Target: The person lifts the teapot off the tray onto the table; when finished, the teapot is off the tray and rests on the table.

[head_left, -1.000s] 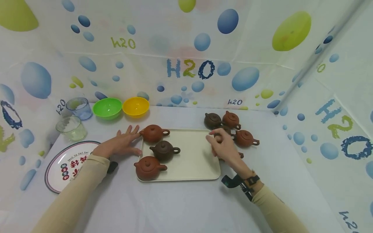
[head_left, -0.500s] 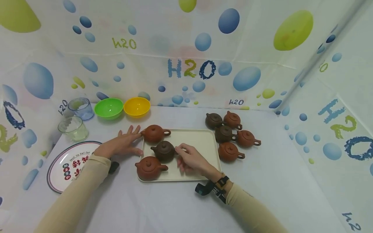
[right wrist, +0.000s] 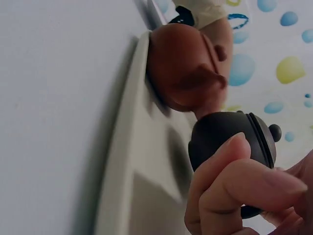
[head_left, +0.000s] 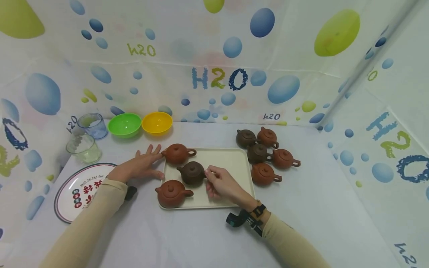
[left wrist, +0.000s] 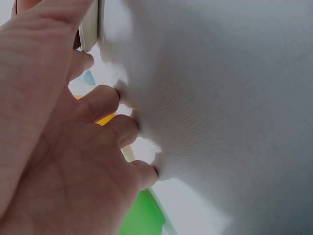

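A cream tray (head_left: 231,160) holds three teapots. The dark brown teapot (head_left: 191,172) stands in the middle, and my right hand (head_left: 219,182) pinches its handle; its dark body (right wrist: 230,142) fills the right wrist view. A reddish teapot (head_left: 177,154) sits at the tray's far left and another reddish teapot (head_left: 171,192) at the near left, also seen in the right wrist view (right wrist: 183,68). My left hand (head_left: 140,165) lies flat on the white cloth, fingers straight, touching the tray's left edge (left wrist: 89,29).
Several more teapots (head_left: 264,156) stand in a cluster right of the tray. A green bowl (head_left: 124,124), a yellow bowl (head_left: 156,122) and two clear cups (head_left: 88,137) stand at the back left. A printed round plate (head_left: 80,190) lies near my left forearm.
My right hand moved left from the teapot cluster onto the tray and took the dark teapot's handle; that teapot has shifted slightly right. The left hand has not moved.
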Available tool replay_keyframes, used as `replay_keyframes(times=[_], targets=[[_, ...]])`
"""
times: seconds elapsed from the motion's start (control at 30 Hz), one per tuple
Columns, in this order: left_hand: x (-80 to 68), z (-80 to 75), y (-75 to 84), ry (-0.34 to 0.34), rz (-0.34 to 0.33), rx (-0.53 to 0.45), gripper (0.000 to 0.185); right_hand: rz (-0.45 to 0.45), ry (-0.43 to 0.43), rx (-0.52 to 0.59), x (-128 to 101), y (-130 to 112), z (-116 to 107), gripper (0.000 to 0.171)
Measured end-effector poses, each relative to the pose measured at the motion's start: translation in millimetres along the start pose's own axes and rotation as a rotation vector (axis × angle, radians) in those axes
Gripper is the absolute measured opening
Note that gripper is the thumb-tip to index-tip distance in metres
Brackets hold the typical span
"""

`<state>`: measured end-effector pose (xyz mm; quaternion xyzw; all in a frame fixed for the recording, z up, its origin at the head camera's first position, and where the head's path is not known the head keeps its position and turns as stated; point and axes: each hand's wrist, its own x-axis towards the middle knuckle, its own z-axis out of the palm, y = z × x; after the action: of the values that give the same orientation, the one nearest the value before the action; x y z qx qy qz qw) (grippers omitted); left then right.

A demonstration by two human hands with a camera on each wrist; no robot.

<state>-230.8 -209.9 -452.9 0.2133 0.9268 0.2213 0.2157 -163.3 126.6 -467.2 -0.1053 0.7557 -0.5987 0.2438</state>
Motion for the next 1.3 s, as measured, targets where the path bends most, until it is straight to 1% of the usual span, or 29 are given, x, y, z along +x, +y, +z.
replay_keyframes(times=[0.07, 0.2, 0.33, 0.47, 0.63, 0.83, 0.9, 1.0, 1.07, 1.17, 1.3], targets=[[0.5, 0.3, 0.9, 0.001, 0.001, 0.014, 0.113, -0.007, 0.012, -0.026, -6.7, -1.9, -7.2, 0.037], [1.9, 0.3, 3.9, 0.000, 0.001, 0.035, 0.111, -0.026, 0.007, -0.050, -25.9, -6.0, -26.2, 0.036], [4.7, 1.3, 4.6, -0.009, -0.009, 0.041, 0.111, -0.032, 0.020, -0.067, -52.7, -8.2, -49.8, 0.034], [5.6, 1.1, 5.3, -0.009, -0.013, 0.045, 0.111, -0.029, 0.071, -0.084, -83.8, -5.8, -74.5, 0.036], [5.1, -0.9, 6.2, -0.006, -0.007, 0.052, 0.111, -0.020, 0.126, -0.074, -124.8, 5.7, -98.5, 0.041], [5.0, -1.5, 6.7, -0.007, -0.007, 0.046, 0.111, -0.002, 0.205, -0.061, -179.0, 26.2, -121.4, 0.038], [4.3, -1.1, 6.7, -0.005, -0.011, 0.045, 0.112, 0.004, 0.232, -0.064, -196.1, 33.0, -132.0, 0.038], [3.4, 0.9, 5.5, 0.000, -0.018, 0.040, 0.113, 0.007, 0.285, -0.101, -217.9, 42.1, -153.8, 0.038], [2.9, 2.4, 4.4, 0.003, -0.021, 0.037, 0.112, 0.015, 0.315, -0.130, -228.3, 46.3, -169.9, 0.038], [2.2, 3.5, 3.3, 0.004, -0.023, 0.040, 0.112, 0.027, 0.345, -0.175, -235.3, 51.8, -190.3, 0.039], [2.0, 4.1, 1.8, 0.002, -0.021, 0.039, 0.112, 0.021, 0.351, -0.194, -227.9, 59.3, -206.0, 0.040]])
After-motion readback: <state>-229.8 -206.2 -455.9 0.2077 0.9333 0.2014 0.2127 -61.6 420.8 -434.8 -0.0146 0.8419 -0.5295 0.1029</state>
